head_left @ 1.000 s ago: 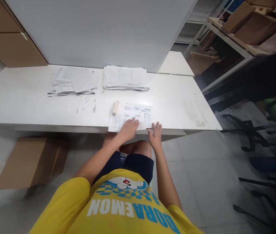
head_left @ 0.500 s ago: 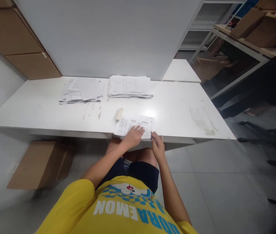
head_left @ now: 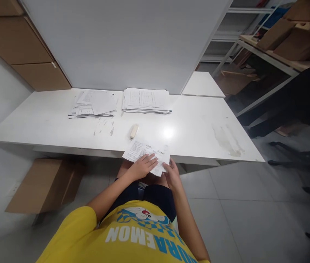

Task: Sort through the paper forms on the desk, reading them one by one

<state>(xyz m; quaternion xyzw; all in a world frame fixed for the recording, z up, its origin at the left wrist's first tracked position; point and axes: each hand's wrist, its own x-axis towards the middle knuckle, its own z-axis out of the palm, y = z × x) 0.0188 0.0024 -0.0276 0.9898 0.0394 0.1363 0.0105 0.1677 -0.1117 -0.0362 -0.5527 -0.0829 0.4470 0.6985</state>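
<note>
A printed sheet of paper (head_left: 163,150) lies tilted across the front edge of the white table, its near right part sticking out over my lap. My left hand (head_left: 143,166) rests flat on top of it with the fingers stretched out. At the sheet's right edge, my right hand (head_left: 173,173) pinches it, thumb on top and the other fingers partly hidden behind. Just beyond the sheet's far left corner is a small cream oblong object (head_left: 134,131), too small to identify surely.
Two paper piles stand at the back of the white table (head_left: 193,124): a messy pile (head_left: 97,102) left and a neater stack (head_left: 146,100) in the middle. Behind rises a grey panel (head_left: 127,44). A cardboard box (head_left: 37,182) is below left; a black-clothed person's leg (head_left: 278,109) is at right.
The sheet has slid toward me and turned, its near right corner now past the table edge. My right hand has gone from beside the sheet to gripping its edge.
</note>
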